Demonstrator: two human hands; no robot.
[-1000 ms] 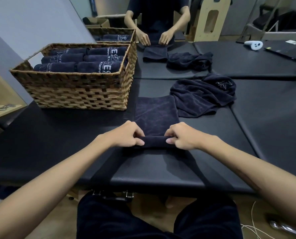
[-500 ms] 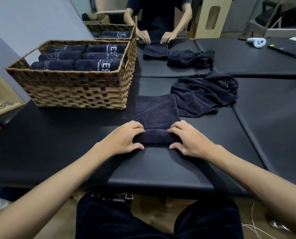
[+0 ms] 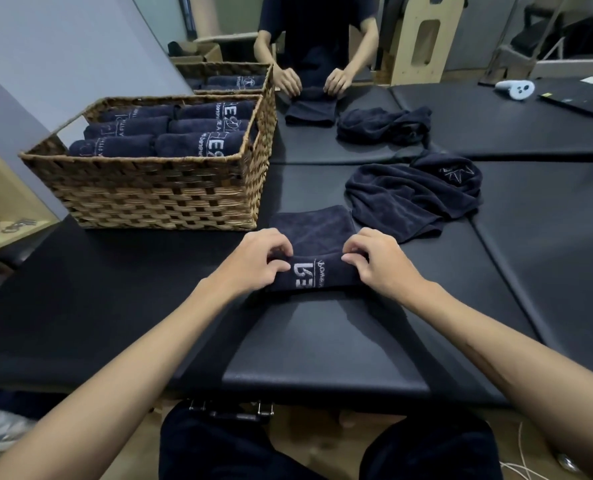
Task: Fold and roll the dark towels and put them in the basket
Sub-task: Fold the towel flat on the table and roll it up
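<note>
A black padded table [image 3: 80, 306] fills the view, with the wicker basket [image 3: 156, 199] of rolled dark towels [image 3: 198, 145] at ten o'clock. At centre, the left hand [image 3: 253, 261] and right hand [image 3: 381, 261] each curl fingers round an end of the half-rolled towel [image 3: 314, 271], its flat tail toward twelve. A loose towel pile [image 3: 409, 195] lies at two o'clock.

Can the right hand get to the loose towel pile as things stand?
Probably yes, but not freely: the right hand grips the half-rolled towel. The loose towel pile lies just beyond it on the table, nothing between.
</note>
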